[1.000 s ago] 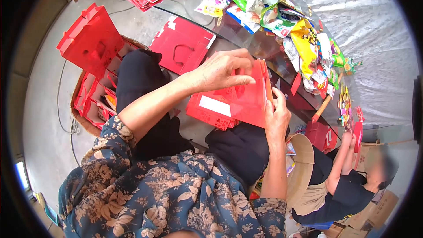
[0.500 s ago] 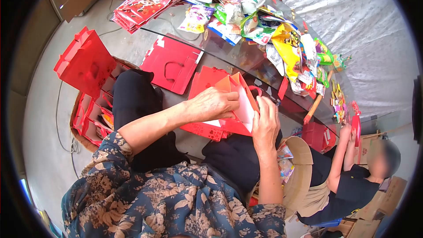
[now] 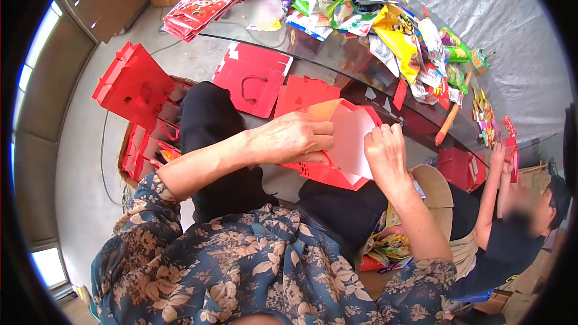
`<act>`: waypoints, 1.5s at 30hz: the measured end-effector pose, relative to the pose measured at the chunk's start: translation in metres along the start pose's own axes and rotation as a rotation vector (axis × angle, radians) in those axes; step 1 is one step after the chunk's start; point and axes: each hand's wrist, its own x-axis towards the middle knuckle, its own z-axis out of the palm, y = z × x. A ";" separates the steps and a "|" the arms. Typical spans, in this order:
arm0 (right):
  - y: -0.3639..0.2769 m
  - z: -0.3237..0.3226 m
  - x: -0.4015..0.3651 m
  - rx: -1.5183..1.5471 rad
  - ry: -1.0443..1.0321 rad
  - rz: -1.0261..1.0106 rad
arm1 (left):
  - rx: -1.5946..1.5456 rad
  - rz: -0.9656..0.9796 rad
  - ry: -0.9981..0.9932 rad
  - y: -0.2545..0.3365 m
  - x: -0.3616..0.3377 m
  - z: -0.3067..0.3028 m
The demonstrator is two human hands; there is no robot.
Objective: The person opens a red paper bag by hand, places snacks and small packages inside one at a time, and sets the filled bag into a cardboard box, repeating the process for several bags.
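Note:
A red paper gift bag [image 3: 343, 144] with a white inside rests on my lap, its mouth spread wide toward me. My left hand [image 3: 295, 138] grips the bag's left side near the rim. My right hand [image 3: 385, 153] holds the right edge of the opening. Under the bag sits a flat red bag [image 3: 304, 91] on my knees.
A glass table [image 3: 337, 54] ahead carries several snack packets [image 3: 397, 42] and a stack of red flat bags [image 3: 205, 0]. A carton with red bags [image 3: 147, 144] stands on the floor at left. Another person [image 3: 512, 229] sits at right, by a box of snacks [image 3: 391, 244].
The bag has gone from nearly flat to spread wide, showing its white inside. My right hand moved up to its right edge; my view shifted slightly.

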 end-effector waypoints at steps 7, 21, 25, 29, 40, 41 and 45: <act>-0.033 0.028 0.007 0.616 0.088 -0.011 | 0.072 0.141 -0.009 0.029 0.020 0.009; -0.014 0.056 0.006 1.047 -0.722 0.163 | 0.157 0.145 -0.006 0.029 0.016 0.015; -0.033 0.048 -0.007 0.969 -0.685 -0.013 | 0.110 0.090 0.005 0.017 0.018 0.014; -0.012 0.011 0.014 1.265 -0.303 0.176 | 0.123 0.060 0.051 -0.003 0.019 0.008; 0.100 0.034 0.002 1.282 0.319 1.009 | 0.166 -0.052 0.247 -0.062 0.020 0.013; 0.107 0.042 0.001 1.294 0.310 1.122 | 0.166 -0.053 0.259 -0.065 0.016 0.015; 0.124 0.070 0.010 1.113 0.435 1.209 | 0.163 -0.078 0.286 -0.075 -0.003 0.020</act>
